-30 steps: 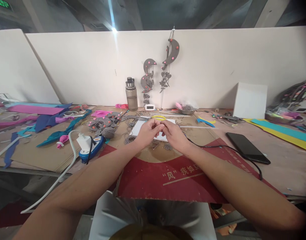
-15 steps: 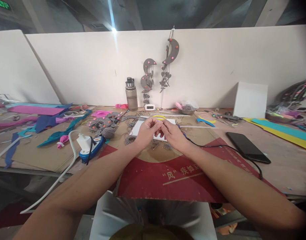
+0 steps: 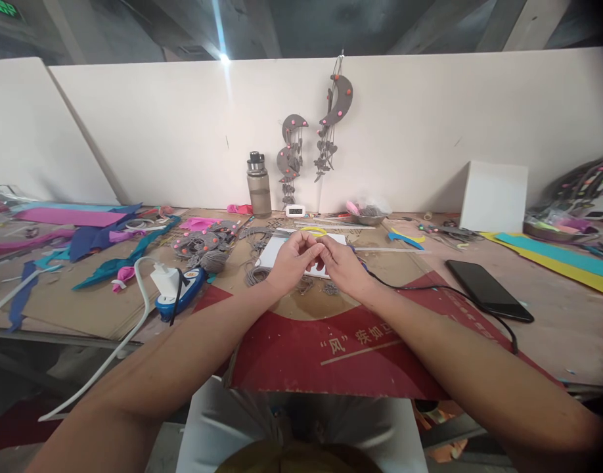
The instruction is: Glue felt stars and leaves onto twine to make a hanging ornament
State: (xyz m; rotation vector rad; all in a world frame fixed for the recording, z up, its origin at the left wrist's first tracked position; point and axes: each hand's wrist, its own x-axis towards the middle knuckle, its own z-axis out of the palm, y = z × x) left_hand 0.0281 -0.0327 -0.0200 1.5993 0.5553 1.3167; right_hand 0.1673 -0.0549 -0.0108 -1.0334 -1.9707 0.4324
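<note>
My left hand [image 3: 292, 261] and my right hand [image 3: 341, 264] meet over a white board [image 3: 272, 253], fingertips pinched together. Whatever lies between the fingers is too small or hidden to make out. Behind the fingertips shows a yellow curved piece [image 3: 314, 231]. Coils of grey cord [image 3: 255, 276] lie beside my left hand, and a small grey bundle [image 3: 330, 289] rests on the cardboard below my right hand. Under both forearms spreads a red and brown cardboard sheet [image 3: 291, 355].
To the left are a blue power strip [image 3: 188, 292] with a white cable and grey felt pieces with pink dots [image 3: 203, 243]. A bottle [image 3: 259, 187] stands at the back. A phone [image 3: 489, 290] lies right, near a black cable [image 3: 429, 287]. Grey moon hangings [image 3: 341, 102] hang on the wall.
Both hands stay in nearly the same place over the white board. Only the fingers and thumbs have shifted slightly against each other.
</note>
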